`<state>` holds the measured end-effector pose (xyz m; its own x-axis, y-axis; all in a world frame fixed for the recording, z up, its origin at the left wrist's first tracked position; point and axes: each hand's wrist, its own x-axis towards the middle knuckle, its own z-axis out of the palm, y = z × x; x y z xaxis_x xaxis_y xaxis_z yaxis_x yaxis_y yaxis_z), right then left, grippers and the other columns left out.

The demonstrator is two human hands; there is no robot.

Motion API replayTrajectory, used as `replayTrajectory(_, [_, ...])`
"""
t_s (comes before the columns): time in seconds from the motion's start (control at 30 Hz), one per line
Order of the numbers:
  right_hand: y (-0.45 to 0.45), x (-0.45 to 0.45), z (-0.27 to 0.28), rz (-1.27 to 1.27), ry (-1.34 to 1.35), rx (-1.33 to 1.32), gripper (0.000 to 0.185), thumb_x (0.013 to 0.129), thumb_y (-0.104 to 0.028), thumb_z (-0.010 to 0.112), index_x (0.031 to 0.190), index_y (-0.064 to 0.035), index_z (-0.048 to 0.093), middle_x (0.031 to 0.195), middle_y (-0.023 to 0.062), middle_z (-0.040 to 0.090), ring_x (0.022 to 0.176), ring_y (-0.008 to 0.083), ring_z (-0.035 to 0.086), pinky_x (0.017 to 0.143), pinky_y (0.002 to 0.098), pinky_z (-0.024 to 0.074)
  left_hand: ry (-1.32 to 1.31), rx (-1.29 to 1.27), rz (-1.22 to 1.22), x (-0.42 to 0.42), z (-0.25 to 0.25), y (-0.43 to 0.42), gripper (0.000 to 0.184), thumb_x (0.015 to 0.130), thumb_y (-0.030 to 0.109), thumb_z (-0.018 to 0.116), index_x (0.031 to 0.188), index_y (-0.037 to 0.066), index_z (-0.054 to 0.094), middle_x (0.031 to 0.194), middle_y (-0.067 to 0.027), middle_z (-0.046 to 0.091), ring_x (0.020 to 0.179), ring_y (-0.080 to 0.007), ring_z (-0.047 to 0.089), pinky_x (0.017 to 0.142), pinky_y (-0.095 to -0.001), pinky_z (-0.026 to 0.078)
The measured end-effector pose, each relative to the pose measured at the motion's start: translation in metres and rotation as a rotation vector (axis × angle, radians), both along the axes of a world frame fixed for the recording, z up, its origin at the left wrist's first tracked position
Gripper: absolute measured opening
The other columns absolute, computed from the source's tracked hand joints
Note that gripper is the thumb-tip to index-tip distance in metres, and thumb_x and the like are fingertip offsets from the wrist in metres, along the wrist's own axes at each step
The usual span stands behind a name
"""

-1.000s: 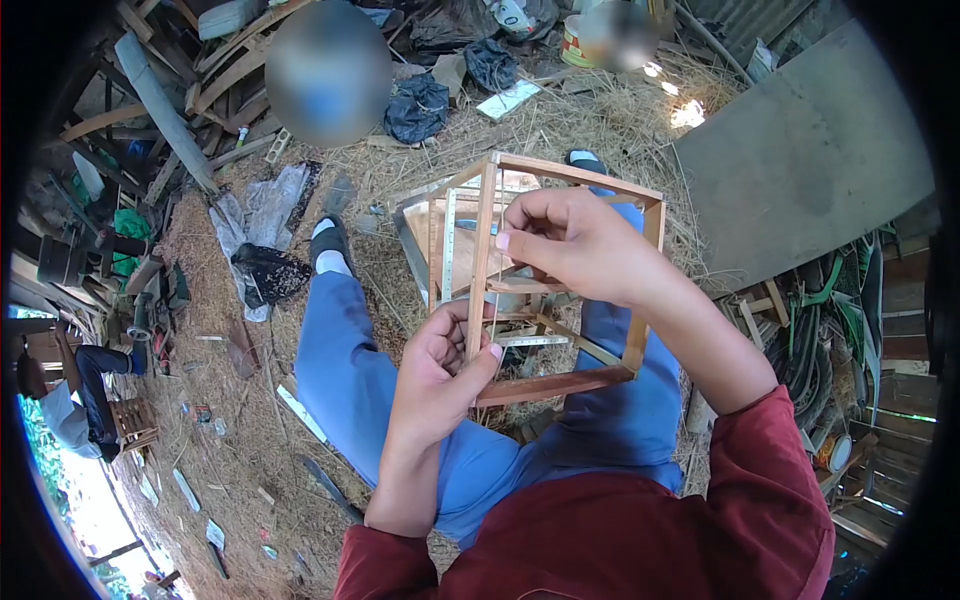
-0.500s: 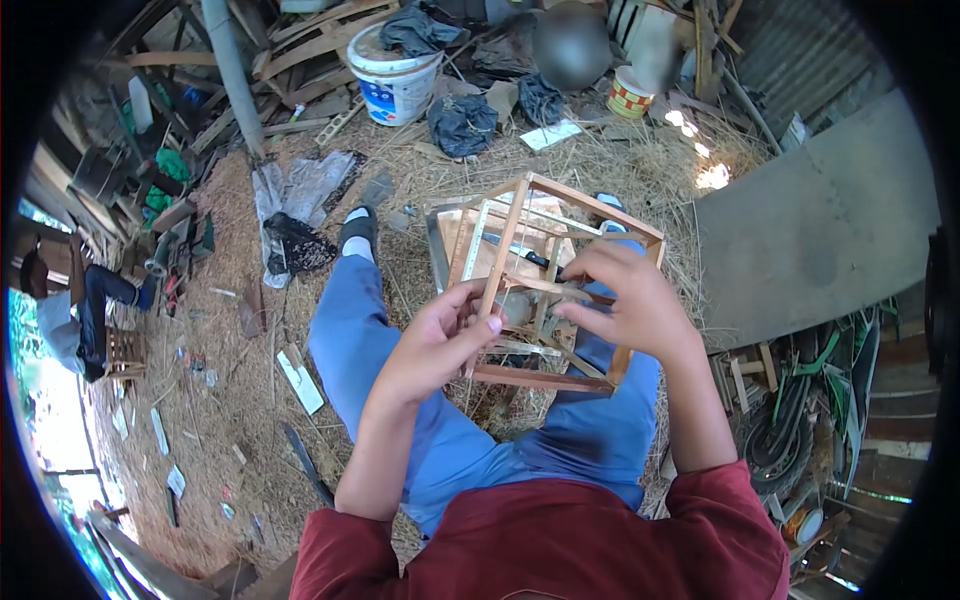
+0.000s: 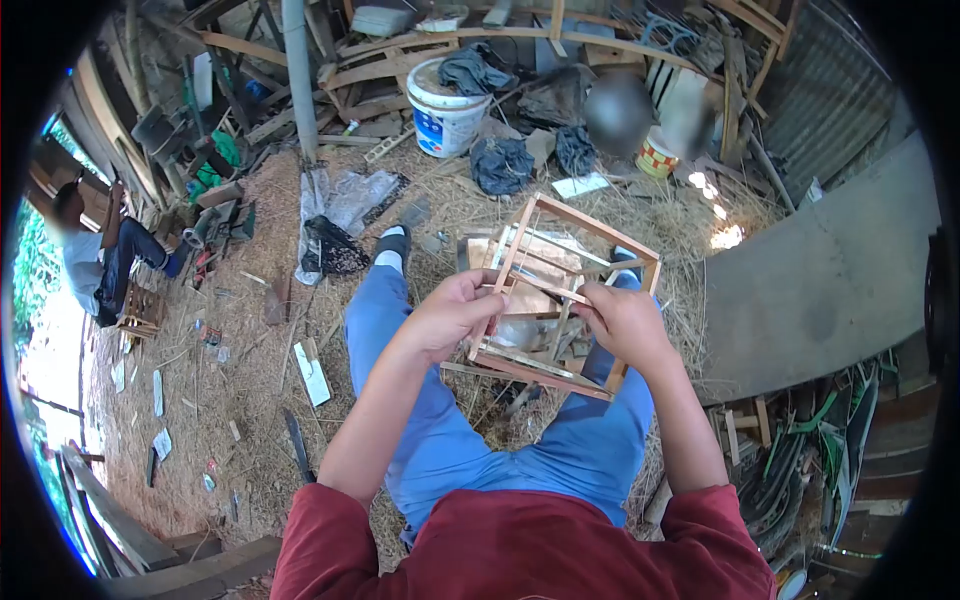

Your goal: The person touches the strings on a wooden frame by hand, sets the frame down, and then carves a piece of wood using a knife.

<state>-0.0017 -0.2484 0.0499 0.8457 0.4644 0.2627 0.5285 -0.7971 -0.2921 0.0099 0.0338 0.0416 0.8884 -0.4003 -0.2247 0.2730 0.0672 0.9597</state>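
A small open wooden frame (image 3: 598, 229), made of thin bars, stands tilted between my legs. Across its inside runs a thin wooden strip (image 3: 546, 287), with a hand at either end. My left hand (image 3: 458, 316) is closed at the frame's left bar, thumb and fingers pinching there by the strip's left end. The strip's right end is pinched between the thumb and fingers of my right hand (image 3: 628, 322). Beneath the frame lies a flat board (image 3: 478, 250), partly hidden by the bars.
Straw and shavings cover the ground. A machete-like blade (image 3: 298, 446) and a white-faced offcut (image 3: 312, 374) lie left of my legs. Ahead stand a white bucket (image 3: 447, 120) and black plastic bags (image 3: 502, 165). A large grey sheet (image 3: 815, 290) leans right. Another person (image 3: 92, 250) sits far left.
My right hand has gone from loosely curled fingers near the strip to a pinch on its right end. The frame has tilted slightly, and the head view has shifted.
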Motion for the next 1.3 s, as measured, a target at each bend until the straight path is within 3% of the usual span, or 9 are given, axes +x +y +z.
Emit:
replayTrajectory(0.1, [0.007, 0.004, 0.023, 0.03, -0.021, -0.067, 0.026, 0.096, -0.033, 0.064, 0.091, -0.0072, 0.061, 0.08, 0.0156, 0.068, 0.073, 0.0373, 0.067, 0.063, 0.0489, 0.0509, 0.189, -0.227, -0.084, 0.001, 0.011, 0.014, 0.04, 0.094, 0.009, 0.068, 0.131, 0.0, 0.053, 0.1, -0.0009, 0.066, 0.078, -0.0087, 0.062, 0.073, -0.0295, 0.056])
replayTrajectory(0.47, [0.036, 0.023, 0.083, 0.171, -0.235, -0.058, 0.024, 0.093, -0.031, 0.068, 0.088, -0.0091, 0.061, 0.071, 0.0129, 0.066, 0.068, 0.0358, 0.067, 0.059, 0.0482, 0.0499, 0.052, -0.105, 0.053, -0.016, 0.063, 0.044, 0.045, 0.093, 0.011, 0.074, 0.133, 0.001, 0.055, 0.107, -0.0053, 0.071, 0.085, -0.0134, 0.071, 0.078, -0.0301, 0.058])
replayTrajectory(0.5, [0.037, 0.023, 0.089, 0.181, -0.238, -0.106, 0.026, 0.095, -0.034, 0.066, 0.087, -0.0096, 0.061, 0.069, 0.0128, 0.066, 0.067, 0.0354, 0.068, 0.058, 0.0478, 0.0507, 0.038, -0.101, 0.072, -0.02, 0.071, 0.041, 0.044, 0.094, 0.012, 0.074, 0.132, 0.0, 0.055, 0.094, -0.0013, 0.071, 0.073, -0.0066, 0.065, 0.06, -0.0215, 0.046])
replayTrajectory(0.6, [0.043, 0.022, 0.104, 0.195, -0.249, -0.165, 0.028, 0.096, -0.037, 0.065, 0.087, -0.0103, 0.061, 0.067, 0.0123, 0.066, 0.066, 0.0345, 0.068, 0.058, 0.0469, 0.0515, 0.028, -0.061, 0.013, -0.02, 0.083, 0.054, 0.044, 0.094, 0.013, 0.074, 0.132, 0.0, 0.054, 0.094, -0.0018, 0.071, 0.075, -0.0074, 0.067, 0.06, -0.0218, 0.046])
replayTrajectory(0.63, [0.044, 0.021, 0.109, 0.194, -0.268, -0.18, 0.028, 0.095, -0.037, 0.065, 0.087, -0.0104, 0.06, 0.068, 0.0118, 0.066, 0.066, 0.034, 0.068, 0.057, 0.0464, 0.0516, 0.024, -0.054, -0.014, -0.022, 0.088, 0.059, 0.05, 0.094, 0.014, 0.073, 0.137, 0.001, 0.051, 0.107, -0.0037, 0.07, 0.091, -0.0154, 0.071, 0.084, -0.0313, 0.058])
replayTrajectory(0.77, [0.048, 0.015, 0.121, 0.21, -0.322, -0.152, 0.027, 0.095, -0.036, 0.066, 0.087, -0.0111, 0.06, 0.069, 0.0103, 0.067, 0.066, 0.0325, 0.069, 0.057, 0.0451, 0.0517, 0.083, -0.173, -0.017, -0.032, 0.112, 0.061, 0.044, 0.093, 0.014, 0.072, 0.131, 0.001, 0.053, 0.101, -0.0026, 0.066, 0.092, -0.0154, 0.069, 0.084, -0.0346, 0.058])
replayTrajectory(1.0, [0.051, 0.002, 0.13, 0.238, -0.322, -0.117, 0.023, 0.089, -0.029, 0.073, 0.088, -0.0102, 0.06, 0.069, 0.0086, 0.064, 0.065, 0.0311, 0.066, 0.057, 0.0437, 0.0489, 0.049, -0.273, 0.064, -0.042, 0.1, 0.054, 0.039, 0.093, 0.012, 0.07, 0.127, 0.001, 0.055, 0.101, -0.0031, 0.066, 0.088, -0.0132, 0.068, 0.082, -0.0305, 0.057])
replayTrajectory(1.07, [0.051, 0.0, 0.13, 0.248, -0.327, -0.093, 0.023, 0.089, -0.029, 0.073, 0.087, -0.0101, 0.06, 0.069, 0.0084, 0.064, 0.065, 0.0308, 0.066, 0.056, 0.0435, 0.0486, 0.063, -0.231, 0.045, -0.045, 0.106, 0.055, 0.04, 0.091, 0.008, 0.071, 0.127, 0.002, 0.055, 0.1, -0.0008, 0.065, 0.088, -0.0132, 0.067, 0.084, -0.0336, 0.058])
replayTrajectory(1.3, [0.047, -0.008, 0.128, 0.266, -0.295, -0.168, 0.023, 0.09, -0.029, 0.072, 0.086, -0.0107, 0.057, 0.068, 0.0086, 0.065, 0.065, 0.03, 0.067, 0.057, 0.043, 0.0507, 0.125, -0.141, -0.007, -0.051, 0.096, 0.062, 0.045, 0.093, 0.013, 0.074, 0.131, -0.001, 0.056, 0.106, -0.0039, 0.069, 0.092, -0.0123, 0.069, 0.085, -0.0294, 0.056])
